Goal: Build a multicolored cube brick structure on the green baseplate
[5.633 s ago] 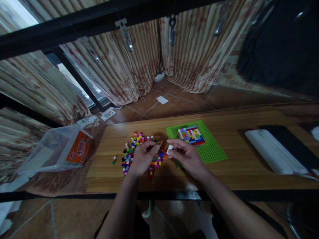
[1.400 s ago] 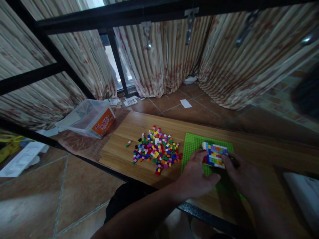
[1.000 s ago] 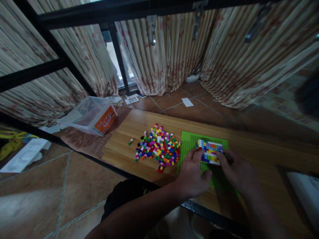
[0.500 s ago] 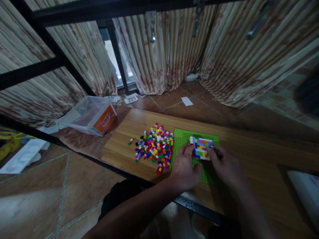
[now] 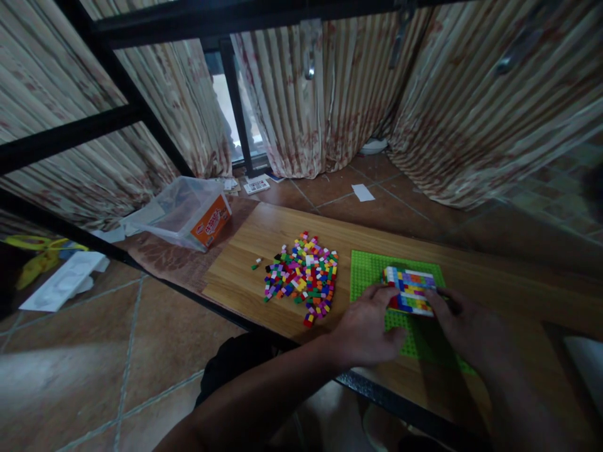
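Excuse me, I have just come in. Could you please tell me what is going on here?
A person has both hands at a multicoloured brick block on a green studded baseplate. The left hand has its fingertips at the block's left end, the right hand is at its right end. Whether the block is fixed to the baseplate cannot be seen. A pile of loose bricks lies on the wooden tabletop, left of the baseplate.

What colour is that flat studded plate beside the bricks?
The plate is bright green, clearest in the head view.
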